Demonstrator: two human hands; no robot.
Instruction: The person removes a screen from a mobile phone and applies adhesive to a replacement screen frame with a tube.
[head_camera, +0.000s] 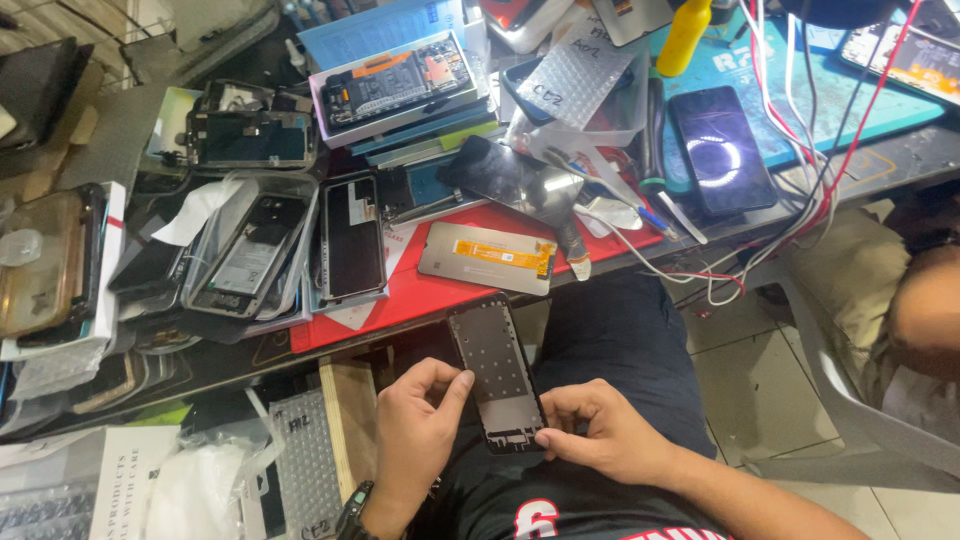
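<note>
A dark phone frame (494, 368) with a bare inner plate rests over my lap, below the bench edge. My left hand (418, 430) grips its left side, thumb pressed on the plate near the middle. My right hand (603, 430) pinches its lower right corner with the fingertips. A black watch (353, 508) sits on my left wrist. On the red mat (420, 290) just above lies a grey display panel (487, 257) with an orange flex strip, back side up.
The bench is crowded with opened phones (250, 255), screens (352, 237), parts boxes (395, 85) and a dark phone (722, 148) on a teal mat. A yellow bottle (685, 37) stands at the back. Red and white cables (800, 190) hang right. Another person's knee (925, 310) is at the right.
</note>
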